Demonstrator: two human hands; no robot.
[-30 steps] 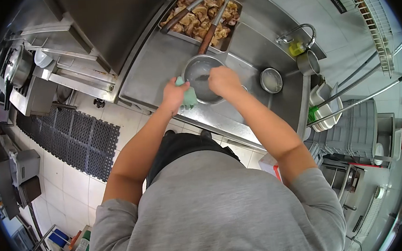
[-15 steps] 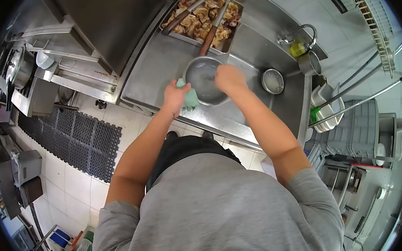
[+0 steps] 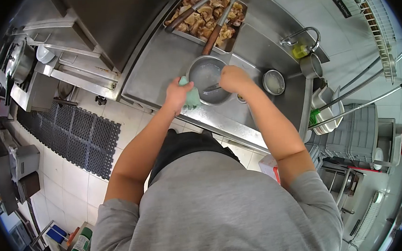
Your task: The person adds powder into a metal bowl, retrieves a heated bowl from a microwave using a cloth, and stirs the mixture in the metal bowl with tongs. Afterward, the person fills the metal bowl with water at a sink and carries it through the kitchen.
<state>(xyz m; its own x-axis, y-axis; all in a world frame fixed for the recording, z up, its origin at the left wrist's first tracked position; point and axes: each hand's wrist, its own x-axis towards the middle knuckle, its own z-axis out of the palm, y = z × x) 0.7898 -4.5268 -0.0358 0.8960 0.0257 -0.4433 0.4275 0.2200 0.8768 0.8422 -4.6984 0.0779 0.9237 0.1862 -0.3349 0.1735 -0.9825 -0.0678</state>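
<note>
head view: the left hand (image 3: pixel 176 95) has its grip pressed together on a green cloth (image 3: pixel 192 98), held against the near-left side of a round metal pot (image 3: pixel 194 67). the right hand (image 3: pixel 235 80) is curled over the pot's right rim, its grip pinching a metal utensil (image 3: pixel 211 88) whose end reaches into the cloudy, greyish contents; its exact shape is hard to make out. the pot is at the front part of the steel table (image 3: pixel 154 70), between the two hands. beyond it, a metal tray (image 3: pixel 188 36) is full of browned meat pieces (image 3: pixel 206 14), with two wooden handles (image 3: pixel 211 39) lying across, one ending close by the pot's far rim. to the right, a small metal bowl (image 3: pixel 264 80) with pale contents sits in the sink (image 3: pixel 256 30), near the curved faucet (image 3: pixel 317 35).
</note>
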